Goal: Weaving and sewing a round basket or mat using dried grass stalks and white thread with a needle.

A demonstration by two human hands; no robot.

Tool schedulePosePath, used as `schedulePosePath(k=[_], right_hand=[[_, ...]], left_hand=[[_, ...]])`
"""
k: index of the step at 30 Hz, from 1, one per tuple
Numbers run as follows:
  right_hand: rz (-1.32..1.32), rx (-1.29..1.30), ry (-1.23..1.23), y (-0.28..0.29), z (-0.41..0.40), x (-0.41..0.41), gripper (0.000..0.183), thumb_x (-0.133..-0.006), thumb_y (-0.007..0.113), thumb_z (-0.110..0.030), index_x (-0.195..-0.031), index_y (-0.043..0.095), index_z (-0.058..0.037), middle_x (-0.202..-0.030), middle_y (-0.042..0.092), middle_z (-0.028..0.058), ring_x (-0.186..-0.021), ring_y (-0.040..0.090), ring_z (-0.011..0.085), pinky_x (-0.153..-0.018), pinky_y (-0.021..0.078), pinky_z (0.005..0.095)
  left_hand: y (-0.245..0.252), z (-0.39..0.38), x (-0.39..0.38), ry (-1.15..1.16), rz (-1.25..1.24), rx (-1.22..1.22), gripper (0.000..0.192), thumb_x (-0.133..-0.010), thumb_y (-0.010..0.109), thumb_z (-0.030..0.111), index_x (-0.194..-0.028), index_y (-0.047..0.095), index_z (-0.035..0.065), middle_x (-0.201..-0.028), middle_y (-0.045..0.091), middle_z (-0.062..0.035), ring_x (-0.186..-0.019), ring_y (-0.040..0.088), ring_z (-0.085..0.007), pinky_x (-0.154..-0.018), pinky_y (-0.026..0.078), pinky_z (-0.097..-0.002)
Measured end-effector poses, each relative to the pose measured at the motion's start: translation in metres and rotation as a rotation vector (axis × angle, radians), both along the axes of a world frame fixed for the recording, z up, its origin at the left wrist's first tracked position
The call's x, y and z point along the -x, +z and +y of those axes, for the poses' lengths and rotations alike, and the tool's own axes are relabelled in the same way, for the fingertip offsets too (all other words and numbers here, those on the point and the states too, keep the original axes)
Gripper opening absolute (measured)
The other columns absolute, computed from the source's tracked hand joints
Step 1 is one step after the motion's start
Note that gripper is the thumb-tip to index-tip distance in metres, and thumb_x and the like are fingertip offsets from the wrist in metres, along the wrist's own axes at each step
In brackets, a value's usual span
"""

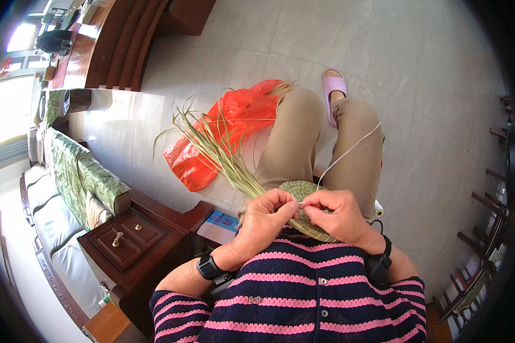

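Observation:
A round coiled grass mat (302, 187), stitched with pale thread, lies in my lap, partly hidden under both hands. A bundle of long dry grass stems (223, 163) runs from it out past my left knee. My left hand (268, 212) has thumb and forefinger pinched together above the mat, at a short bit of white cord. Facing it, my right hand (339, 214) pinches the same white cord (347, 150), whose long part rises from the fingers and trails over my right thigh. Whether a needle is in the fingers is too small to tell.
A red plastic bag (240, 113) with more straw sticking out rests on the tiled floor (429, 85) by my left leg. Close at my left stand a dark wooden cabinet (124, 240) and a blue-and-white box (219, 225). Wooden chairs (476, 257) line the right edge.

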State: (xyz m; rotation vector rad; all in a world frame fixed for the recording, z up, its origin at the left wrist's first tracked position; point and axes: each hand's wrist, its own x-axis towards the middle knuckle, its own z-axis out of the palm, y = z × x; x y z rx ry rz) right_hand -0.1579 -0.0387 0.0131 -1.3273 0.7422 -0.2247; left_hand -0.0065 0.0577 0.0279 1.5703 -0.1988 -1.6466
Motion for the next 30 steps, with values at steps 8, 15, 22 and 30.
schedulePosePath(k=[8, 15, 22, 30], right_hand=[[0.043, -0.097, 0.032, 0.0033, -0.0028, -0.0013, 0.007, -0.082, 0.061, -0.005, -0.085, 0.065, -0.0007, -0.066, 0.061, 0.0025, -0.060, 0.052, 0.0058, -0.054, 0.0423, 0.0222], [0.074, -0.124, 0.046, 0.0020, -0.0029, -0.0009, 0.007, -0.082, 0.062, -0.006, -0.085, 0.064, -0.0009, -0.065, 0.061, 0.0041, -0.059, 0.053, 0.0072, -0.054, 0.0432, 0.0230], [0.014, 0.003, 0.007, 0.0011, -0.0013, -0.0043, 0.005, -0.084, 0.059, -0.003, -0.084, 0.063, 0.0008, -0.064, 0.059, 0.0000, -0.057, 0.051, 0.0040, -0.051, 0.0407, 0.0209], [-0.003, 0.095, -0.044, -0.0024, -0.0014, -0.0057, 0.005, -0.083, 0.058, -0.002, -0.080, 0.061, 0.0000, -0.063, 0.058, 0.0004, -0.055, 0.052, 0.0055, -0.050, 0.0407, 0.0217]], left_hand=[[-0.0035, -0.0013, 0.0024, 0.040, 0.007, 0.048, 0.008, -0.089, 0.057, 0.012, -0.089, 0.057, 0.0040, -0.075, 0.060, 0.0019, -0.061, 0.048, -0.0019, -0.055, 0.037, -0.0161], [-0.0031, -0.0022, 0.0032, 0.001, -0.078, 0.088, 0.007, -0.088, 0.058, 0.013, -0.088, 0.057, 0.0058, -0.074, 0.059, 0.0034, -0.054, 0.043, 0.0001, -0.047, 0.033, -0.0147], [-0.0041, -0.0013, 0.0036, -0.014, -0.100, 0.071, 0.007, -0.089, 0.057, 0.008, -0.089, 0.057, 0.0009, -0.078, 0.059, 0.0014, -0.073, 0.053, -0.0038, -0.066, 0.043, -0.0181], [-0.0051, -0.0012, 0.0043, -0.030, -0.155, 0.109, 0.009, -0.085, 0.061, 0.010, -0.092, 0.060, 0.0044, -0.074, 0.060, 0.0040, -0.056, 0.046, 0.0001, -0.048, 0.035, -0.0146]])
